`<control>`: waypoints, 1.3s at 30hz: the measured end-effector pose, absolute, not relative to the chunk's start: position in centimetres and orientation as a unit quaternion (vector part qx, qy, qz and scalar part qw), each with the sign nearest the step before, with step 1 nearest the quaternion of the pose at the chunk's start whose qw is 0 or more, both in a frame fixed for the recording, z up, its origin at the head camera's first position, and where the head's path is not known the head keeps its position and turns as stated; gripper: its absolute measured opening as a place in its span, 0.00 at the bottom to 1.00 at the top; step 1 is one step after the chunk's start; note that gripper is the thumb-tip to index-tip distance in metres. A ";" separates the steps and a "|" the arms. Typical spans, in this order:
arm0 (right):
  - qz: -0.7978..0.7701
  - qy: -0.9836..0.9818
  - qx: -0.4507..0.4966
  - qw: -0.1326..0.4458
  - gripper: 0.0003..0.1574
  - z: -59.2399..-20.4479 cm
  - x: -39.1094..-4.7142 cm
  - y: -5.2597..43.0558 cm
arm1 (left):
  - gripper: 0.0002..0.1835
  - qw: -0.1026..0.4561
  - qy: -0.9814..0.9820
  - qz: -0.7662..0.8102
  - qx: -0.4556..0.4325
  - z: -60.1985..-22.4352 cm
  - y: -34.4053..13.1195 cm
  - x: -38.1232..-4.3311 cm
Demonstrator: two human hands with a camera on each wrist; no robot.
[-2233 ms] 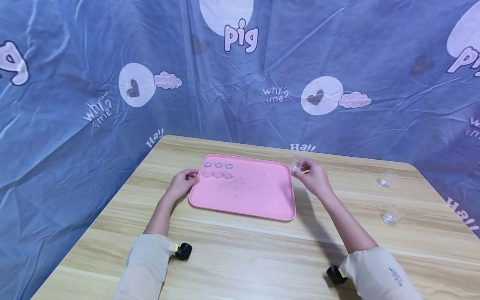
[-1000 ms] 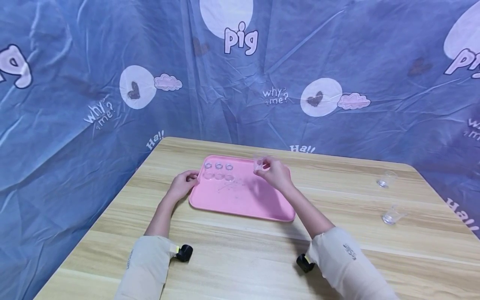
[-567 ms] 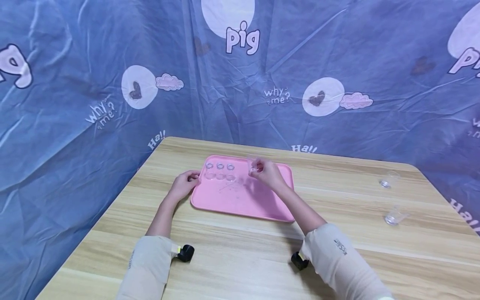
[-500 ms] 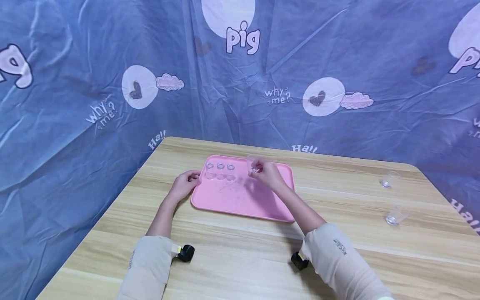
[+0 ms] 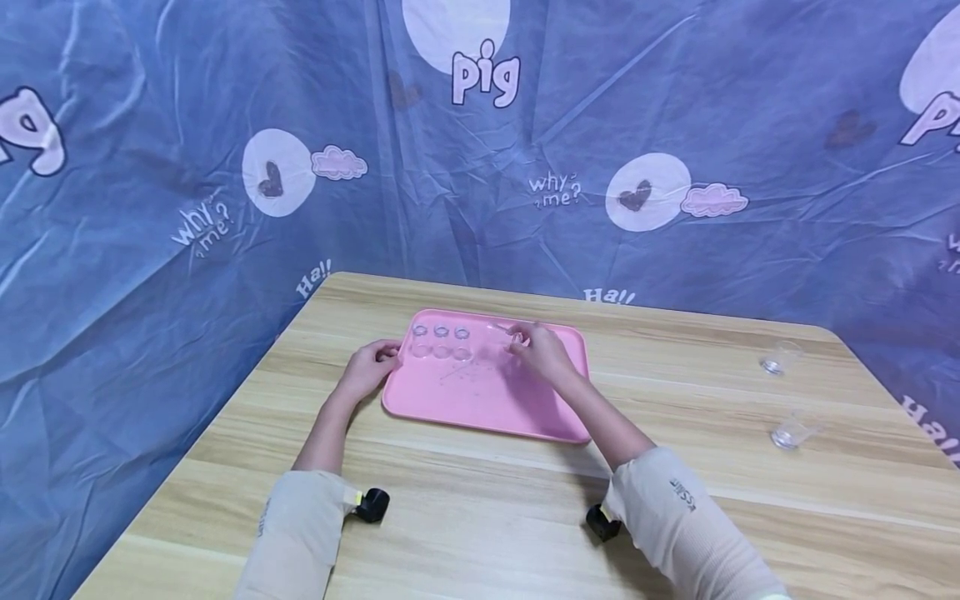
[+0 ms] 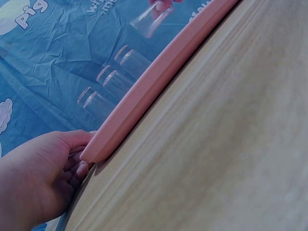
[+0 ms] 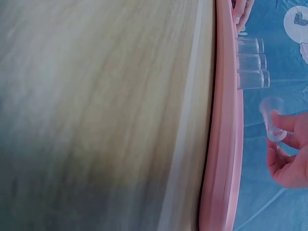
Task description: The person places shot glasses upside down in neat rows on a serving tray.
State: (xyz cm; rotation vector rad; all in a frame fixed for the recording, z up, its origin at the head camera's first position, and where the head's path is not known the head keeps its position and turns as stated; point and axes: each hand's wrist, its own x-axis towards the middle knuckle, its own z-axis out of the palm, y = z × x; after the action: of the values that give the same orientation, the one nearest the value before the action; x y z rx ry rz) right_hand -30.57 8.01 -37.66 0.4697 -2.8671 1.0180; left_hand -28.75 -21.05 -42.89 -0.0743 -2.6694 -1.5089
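My right hand (image 5: pixel 542 354) pinches a clear plastic cup (image 7: pixel 272 118) between thumb and fingers, tipped on its side above the pink tray (image 5: pixel 487 408). In the left wrist view this cup (image 6: pixel 150 21) shows high above the tray rim. Three clear cups (image 5: pixel 441 342) stand upside down in a row at the tray's far left corner. At the tray's left edge, my left hand (image 5: pixel 367 368) grips the rim; in the left wrist view its thumb lies on top and its fingers curl beneath.
Two more clear cups, a farther one (image 5: pixel 777 358) and a nearer one (image 5: pixel 791 432), stand upright on the right of the wooden table (image 5: pixel 465 517). A blue printed cloth (image 5: pixel 450 208) hangs behind the table. Faint marks show on the tray's surface.
My right hand has carried the cup leftward from the tray's right edge to over its far middle, and the cup has turned from upright to tipped over. The left hand stays on the rim.
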 end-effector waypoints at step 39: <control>0.403 -0.897 0.161 0.090 0.11 -38.7 -32.7 5.2 | 0.19 0.037 -0.869 -0.492 -0.020 -43.0 -21.1 -28.9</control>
State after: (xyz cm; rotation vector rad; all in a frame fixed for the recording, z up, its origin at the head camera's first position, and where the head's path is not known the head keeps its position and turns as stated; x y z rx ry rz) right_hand -32.69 5.18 -38.74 0.4801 -2.6657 1.1969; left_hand -28.94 -21.10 -42.96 -0.0601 -2.6693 -1.5116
